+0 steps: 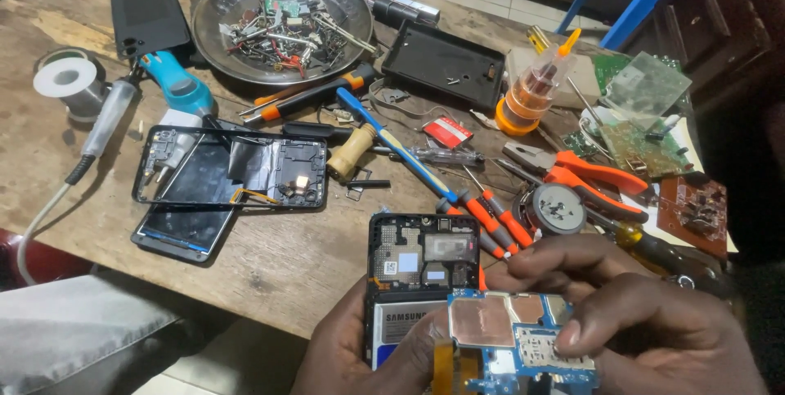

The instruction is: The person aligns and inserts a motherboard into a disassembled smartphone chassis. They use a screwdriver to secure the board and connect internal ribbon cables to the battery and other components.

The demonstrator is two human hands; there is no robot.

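Bare brown wooden surface (270,268) is lying open left of the opened black phone (421,260), below the dismantled black phone frame (233,170). To the right, orange-handled screwdrivers (499,223), orange-handled pliers (589,178) and a round grey metal disc (556,208) are crowding the way. Farther back, a round steel tray of scrap parts (282,23) and a black rectangular phone back cover (441,64) are blocking passage.

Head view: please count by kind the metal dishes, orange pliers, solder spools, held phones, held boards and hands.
dish: 1
pliers: 1
solder spool: 1
phone, held: 1
board, held: 1
hands: 2, the left hand and the right hand
Total: 7
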